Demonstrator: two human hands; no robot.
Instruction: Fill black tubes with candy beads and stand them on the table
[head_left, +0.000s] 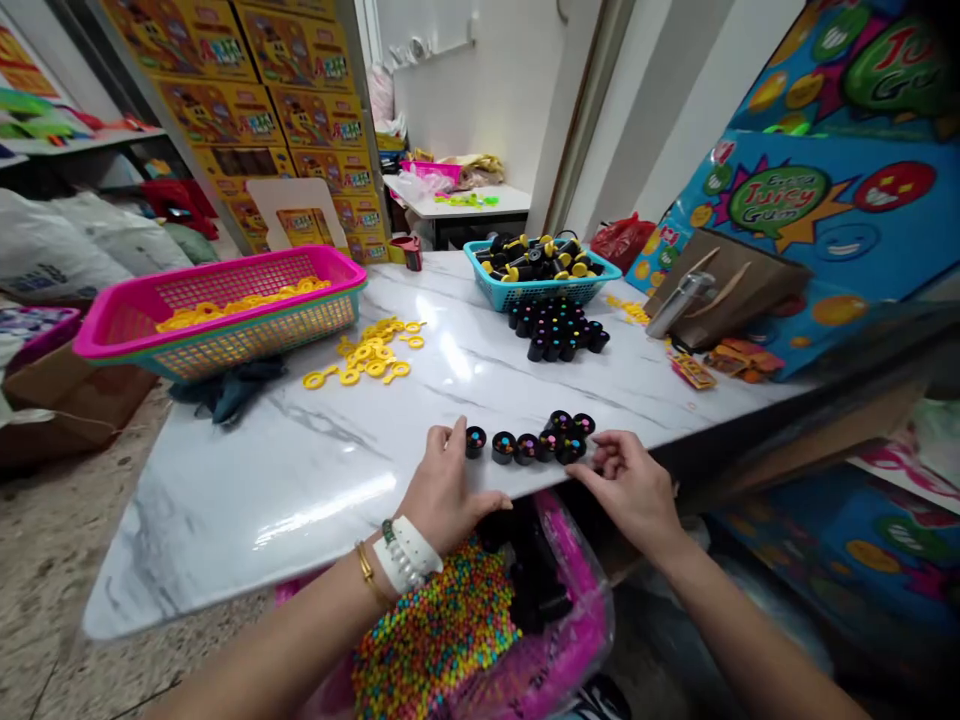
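Note:
Several small black cups (526, 448) with coloured candy balls inside stand in a row near the table's front edge, bunched at the right end. My left hand (444, 484) is beside the leftmost cup, thumb and fingers spread apart. At the right end, my right hand (627, 484) rests by the bunch, its thumb stretched toward the cups and its other fingers curled; no held thing shows. Below the edge, a pink basket (581, 590) lined with clear plastic holds many candy balls (439, 635) and more black cups (536, 570).
Farther back stand more filled black cups (559, 330) and a blue basket (514, 292) of black-and-yellow pieces. Yellow ring pieces (371, 352) lie left of centre, near a pink basket (112, 318). A paper bag (757, 290) and gum cartons (840, 200) stand right.

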